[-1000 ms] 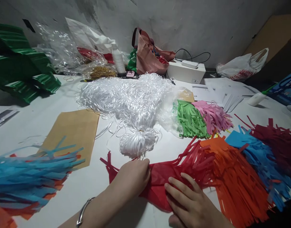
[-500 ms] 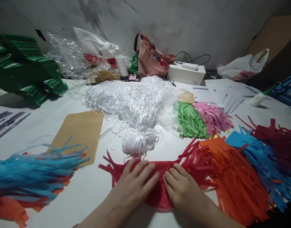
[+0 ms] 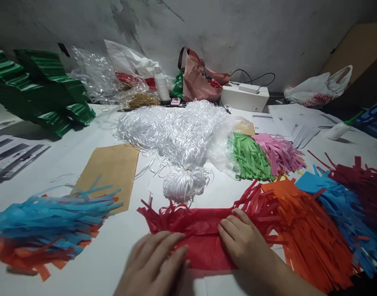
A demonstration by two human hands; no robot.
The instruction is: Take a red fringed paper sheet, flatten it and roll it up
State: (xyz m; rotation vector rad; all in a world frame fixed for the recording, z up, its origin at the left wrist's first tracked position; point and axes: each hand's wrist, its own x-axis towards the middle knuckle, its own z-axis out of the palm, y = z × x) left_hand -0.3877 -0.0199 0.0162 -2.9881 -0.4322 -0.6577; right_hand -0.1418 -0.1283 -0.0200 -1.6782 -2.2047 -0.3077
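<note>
**Red tissue fringe, pressed flat on table**

Red tissue [image 3: 203, 236] is laid across the white table [image 3: 93, 255] near its front edge, between both hands. The right hand [image 3: 242, 240] is spread open, fingers flat on the uncut middle band. The left hand [image 3: 153, 265] is blurred, open, fingertips at the sheet's lower left edge; nothing is gripped.

Risks: thin tissue may be torn or creased if pressed and dragged; loose strips may be snagged by fingers or tangled with the orange fringe [image 3: 305, 234] overlapping its right end.

Appearance: matte, crinkled, fringed at both ends, solid centre.
</note>
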